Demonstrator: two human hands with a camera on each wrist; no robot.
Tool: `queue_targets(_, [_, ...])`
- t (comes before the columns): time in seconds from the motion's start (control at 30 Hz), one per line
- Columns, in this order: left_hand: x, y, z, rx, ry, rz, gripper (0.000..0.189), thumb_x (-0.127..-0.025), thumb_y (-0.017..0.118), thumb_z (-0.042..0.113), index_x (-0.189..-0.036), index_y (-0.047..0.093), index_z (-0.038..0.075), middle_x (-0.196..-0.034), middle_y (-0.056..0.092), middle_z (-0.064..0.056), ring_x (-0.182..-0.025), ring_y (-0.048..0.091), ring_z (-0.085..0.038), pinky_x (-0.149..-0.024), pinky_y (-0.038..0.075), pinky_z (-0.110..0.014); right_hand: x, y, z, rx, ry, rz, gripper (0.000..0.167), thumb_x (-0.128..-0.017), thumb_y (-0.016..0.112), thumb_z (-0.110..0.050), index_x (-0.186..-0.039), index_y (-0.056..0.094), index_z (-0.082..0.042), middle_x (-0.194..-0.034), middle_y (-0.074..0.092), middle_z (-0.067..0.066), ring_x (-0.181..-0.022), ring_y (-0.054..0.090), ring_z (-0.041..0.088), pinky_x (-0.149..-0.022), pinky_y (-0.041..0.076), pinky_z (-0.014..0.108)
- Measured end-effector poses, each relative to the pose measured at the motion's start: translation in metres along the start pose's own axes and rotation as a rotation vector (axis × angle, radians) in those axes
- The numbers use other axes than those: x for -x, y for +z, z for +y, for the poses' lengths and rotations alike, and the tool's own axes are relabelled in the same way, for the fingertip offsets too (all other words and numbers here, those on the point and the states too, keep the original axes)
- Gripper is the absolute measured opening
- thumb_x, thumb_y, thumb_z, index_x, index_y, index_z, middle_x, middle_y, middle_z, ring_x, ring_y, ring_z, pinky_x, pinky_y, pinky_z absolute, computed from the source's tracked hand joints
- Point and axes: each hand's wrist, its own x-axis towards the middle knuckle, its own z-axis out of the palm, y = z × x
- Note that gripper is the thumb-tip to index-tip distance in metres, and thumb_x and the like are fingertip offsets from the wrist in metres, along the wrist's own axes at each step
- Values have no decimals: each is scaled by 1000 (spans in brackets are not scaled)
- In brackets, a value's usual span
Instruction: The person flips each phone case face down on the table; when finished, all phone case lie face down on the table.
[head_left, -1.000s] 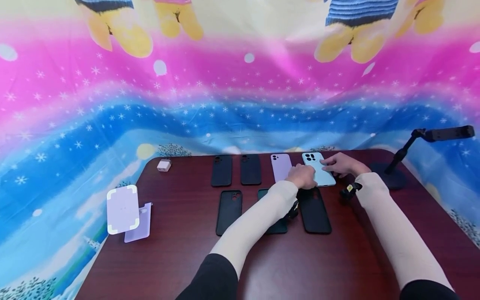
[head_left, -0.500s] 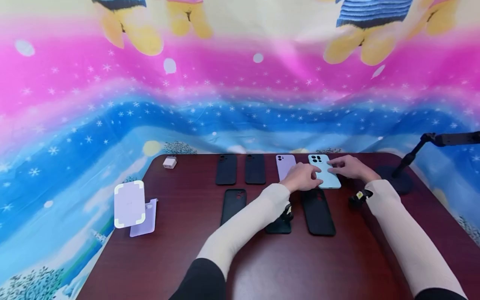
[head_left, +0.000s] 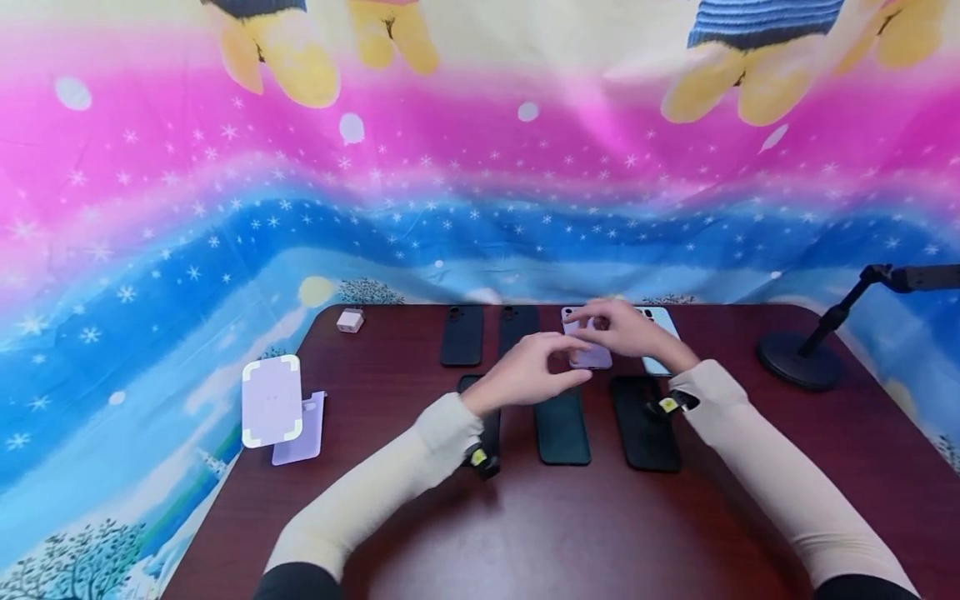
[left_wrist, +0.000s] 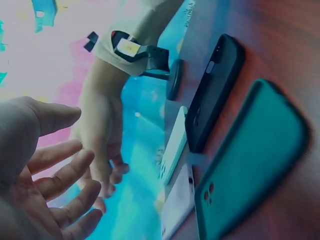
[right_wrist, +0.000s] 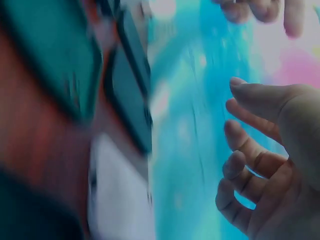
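My left hand (head_left: 536,371) hovers above the table with loosely bent fingers and nothing in it. Close beyond it my right hand (head_left: 622,327) is also empty, thumb and fingers apart, overlapping the lavender phone case (head_left: 592,358) in the head view. Partly behind that hand and wrist lies the light blue phone case (head_left: 660,333). Nearer me is a dark green phone case (head_left: 562,433), with a black phone case (head_left: 647,437) to its right. In the left wrist view, the green case (left_wrist: 255,155) shows its raised rim, and all my left fingers are visible and empty.
Two dark phone cases (head_left: 461,337) lie at the back left of the row. Another black case is partly hidden by my left wrist. A white charger plug (head_left: 350,321) and a lavender stand (head_left: 272,400) are at the left. A black jointed stand (head_left: 802,358) occupies the right.
Both hands have left the light blue phone case and moved left, rising off the table. The light blue case stays in the back row, right of the lavender one.
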Motion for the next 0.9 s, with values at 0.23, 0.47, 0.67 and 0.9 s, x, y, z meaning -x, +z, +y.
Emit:
queue_targets(0.23, [79,-18,-16,-46,-107,62,39,-97,72,35,-134,67,23,-120,69,0,-109,64,-18,-93,52,-38,-12,39,-41,-12,-46,-156,30,-97,73,-24,-125,74,-14,-109,74,8,-84,61,11,-73,52,31])
queue_targets(0.47, [143,-15,-42,0,-268,41,49,-93,76,40,-136,66,20,-119,62,-9,-105,58,-27,-86,49,-38,-18,72,-51,13,-9,-281,36,-98,72,-29,-130,72,-13,-118,71,6,-82,58,9,-77,51,29])
queue_targets(0.67, [173,-12,-58,13,-335,12,54,-86,84,39,-134,66,20,-112,57,-6,-97,57,-19,-79,46,-27,-22,94,-59,28,-55,-349,36,-99,70,-21,-135,68,-14,-132,66,6,-84,63,6,-80,54,28])
queue_targets(0.9, [183,-5,-68,-88,-367,-3,35,-82,88,34,-112,72,24,-108,60,3,-105,53,-16,-89,42,-36,-26,109,-65,67,-45,-391,38,-100,68,-13,-137,67,-17,-138,62,7,-82,59,4,-77,52,25])
